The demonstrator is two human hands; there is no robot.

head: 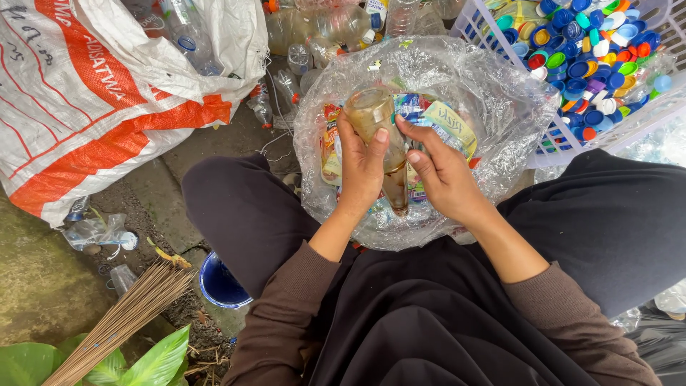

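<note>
I see a clear plastic bottle (382, 139) tinted brownish, held with its base pointing up toward my camera and its neck angled down, a little brown liquid pooled near the neck end (the cap end itself is hidden). It sits over a clear plastic bag (493, 107) of peeled colourful labels, between the knees.

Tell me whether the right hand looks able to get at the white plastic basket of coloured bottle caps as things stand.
Probably yes: the white plastic basket sits open-topped just beyond the right hand, with nothing between them, though that hand now touches the brownish plastic bottle.
</note>
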